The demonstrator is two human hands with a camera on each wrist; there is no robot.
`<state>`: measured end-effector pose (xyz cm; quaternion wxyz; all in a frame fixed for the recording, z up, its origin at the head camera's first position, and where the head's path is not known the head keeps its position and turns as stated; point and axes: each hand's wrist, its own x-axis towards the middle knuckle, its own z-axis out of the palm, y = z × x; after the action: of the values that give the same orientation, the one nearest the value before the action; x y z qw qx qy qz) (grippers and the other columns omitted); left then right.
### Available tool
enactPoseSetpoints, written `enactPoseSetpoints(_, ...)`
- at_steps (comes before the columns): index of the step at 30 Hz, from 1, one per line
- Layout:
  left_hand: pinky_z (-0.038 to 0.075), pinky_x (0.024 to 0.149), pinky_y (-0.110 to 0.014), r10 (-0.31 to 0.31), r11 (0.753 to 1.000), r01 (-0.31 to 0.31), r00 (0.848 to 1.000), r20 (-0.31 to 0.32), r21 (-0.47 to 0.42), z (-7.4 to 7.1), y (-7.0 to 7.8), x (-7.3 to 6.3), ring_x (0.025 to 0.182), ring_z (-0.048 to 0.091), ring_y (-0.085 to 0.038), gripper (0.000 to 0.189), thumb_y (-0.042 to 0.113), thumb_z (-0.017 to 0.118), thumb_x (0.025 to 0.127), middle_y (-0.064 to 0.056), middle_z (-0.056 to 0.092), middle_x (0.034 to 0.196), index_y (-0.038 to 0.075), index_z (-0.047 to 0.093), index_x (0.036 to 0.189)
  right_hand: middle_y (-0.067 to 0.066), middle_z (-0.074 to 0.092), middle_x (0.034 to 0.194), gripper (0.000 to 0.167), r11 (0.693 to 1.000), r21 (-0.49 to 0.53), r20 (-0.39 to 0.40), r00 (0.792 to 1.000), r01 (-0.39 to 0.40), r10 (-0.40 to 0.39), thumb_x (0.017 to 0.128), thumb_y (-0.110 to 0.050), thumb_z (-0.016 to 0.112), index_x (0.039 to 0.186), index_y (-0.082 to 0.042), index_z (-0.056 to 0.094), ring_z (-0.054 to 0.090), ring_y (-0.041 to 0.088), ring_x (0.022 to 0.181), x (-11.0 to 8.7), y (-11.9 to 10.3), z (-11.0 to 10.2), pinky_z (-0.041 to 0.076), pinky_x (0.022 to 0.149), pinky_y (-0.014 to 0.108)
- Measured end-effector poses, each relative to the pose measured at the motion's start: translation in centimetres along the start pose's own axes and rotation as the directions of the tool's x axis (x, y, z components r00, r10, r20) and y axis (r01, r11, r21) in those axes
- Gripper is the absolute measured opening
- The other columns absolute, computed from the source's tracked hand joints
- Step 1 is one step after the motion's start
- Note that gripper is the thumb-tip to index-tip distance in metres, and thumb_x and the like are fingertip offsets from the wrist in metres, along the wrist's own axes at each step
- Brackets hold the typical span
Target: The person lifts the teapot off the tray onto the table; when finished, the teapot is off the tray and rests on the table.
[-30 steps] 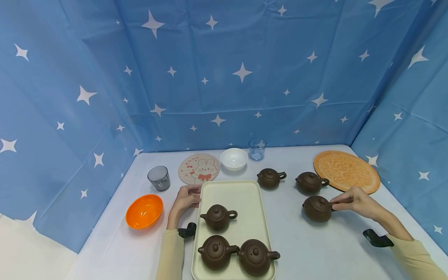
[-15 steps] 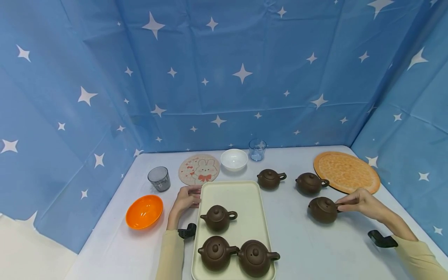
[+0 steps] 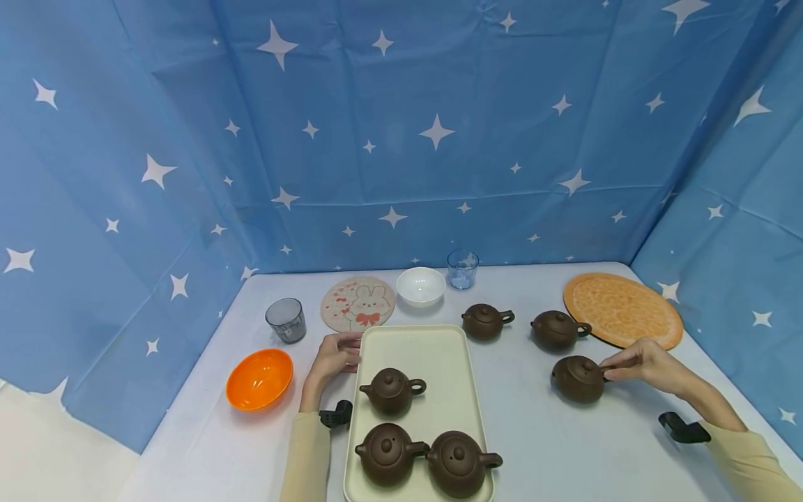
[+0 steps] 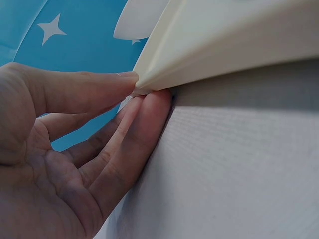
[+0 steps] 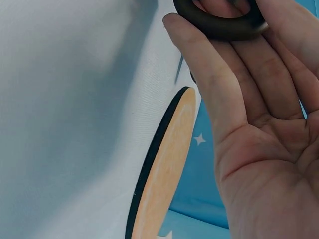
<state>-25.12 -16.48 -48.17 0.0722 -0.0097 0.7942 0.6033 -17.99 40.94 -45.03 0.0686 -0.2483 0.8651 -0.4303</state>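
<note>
My right hand (image 3: 646, 366) pinches the handle of a dark brown teapot (image 3: 578, 380) at the right of the table. In the right wrist view the looped handle (image 5: 224, 25) lies between the thumb and fingers; the pot's body is out of that view. My left hand (image 3: 334, 357) holds the left edge of a cream tray (image 3: 410, 341). The left wrist view shows the thumb on the tray's rim (image 4: 164, 64) and fingertips beneath it. Three more brown teapots sit on the tray: one mid-tray (image 3: 390, 392), two nearer (image 3: 385, 457), side by side.
Two brown teapots, one (image 3: 483, 322) behind the tray's right side and another (image 3: 555, 330) farther right, stand on the table. An orange-patterned round mat (image 3: 621, 307), white bowl (image 3: 420, 286), blue glass (image 3: 461, 270), rabbit mat (image 3: 357, 303), grey glass (image 3: 286, 321) and orange bowl (image 3: 259, 380) surround them.
My right hand and the teapot it holds have shifted a little to the right and slightly nearer, then stayed almost still. The left hand and the tray have not moved.
</note>
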Motion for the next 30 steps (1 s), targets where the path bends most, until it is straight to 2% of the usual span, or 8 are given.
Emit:
enactPoseSetpoints(11,0.061,0.061,-0.039,0.01,1.0,-0.01,1.0,0.017,0.0,-0.1,0.1,-0.1,0.085,0.066,-0.025,0.052,-0.017,0.061,0.073,-0.027,0.062,0.11,-0.01,0.057,0.124,0.002,0.075,0.091,0.015,0.997,-0.041,-0.022,0.998,-0.061,0.06,0.084,-0.002,0.069,0.097,0.003,0.075,0.065,0.0,0.087,-0.1,-0.4,0.2,0.052,0.065,0.017)
enactPoseSetpoints(18,0.06,0.058,-0.035,0.006,1.0,-0.006,1.0,-0.001,0.001,0.0,-0.4,0.1,0.081,0.065,-0.02,0.051,-0.016,0.061,0.073,-0.022,0.064,0.106,-0.007,0.059,0.123,0.002,0.075,0.091,0.016,0.995,-0.07,-0.031,0.997,-0.074,0.072,0.084,-0.005,0.069,0.097,0.003,0.074,0.064,-0.001,0.087,-0.2,-0.6,0.3,0.051,0.065,0.017)
enactPoseSetpoints(22,0.06,0.058,-0.035,0.006,1.0,-0.006,1.0,0.001,-0.002,-0.1,-0.5,0.1,0.08,0.065,-0.019,0.051,-0.016,0.061,0.072,-0.022,0.063,0.105,-0.008,0.059,0.123,0.0,0.075,0.089,0.016,0.994,-0.085,-0.034,0.998,-0.064,0.062,0.083,-0.006,0.071,0.096,0.002,0.075,0.064,-0.001,0.084,-0.1,-0.8,0.3,0.05,0.064,0.018)
enactPoseSetpoints(27,0.06,0.058,-0.036,0.01,1.0,-0.01,1.0,0.003,-0.006,0.0,-0.4,0.1,0.08,0.065,-0.019,0.051,-0.017,0.06,0.072,-0.023,0.064,0.106,-0.008,0.059,0.122,-0.004,0.074,0.09,0.015,0.996,-0.091,-0.048,0.999,0.005,-0.009,0.081,-0.001,0.071,0.096,0.0,0.075,0.064,-0.001,0.084,0.0,-1.2,0.2,0.05,0.063,0.017)
enactPoseSetpoints(30,0.06,0.059,-0.036,0.009,1.0,-0.009,1.0,0.003,-0.01,0.0,-0.3,0.1,0.08,0.065,-0.02,0.051,-0.017,0.06,0.072,-0.023,0.064,0.106,-0.008,0.06,0.122,-0.002,0.075,0.091,0.016,0.997,-0.076,-0.073,0.997,0.026,-0.032,0.081,0.001,0.07,0.097,0.002,0.074,0.066,0.0,0.085,0.2,-1.6,0.1,0.053,0.064,0.017)
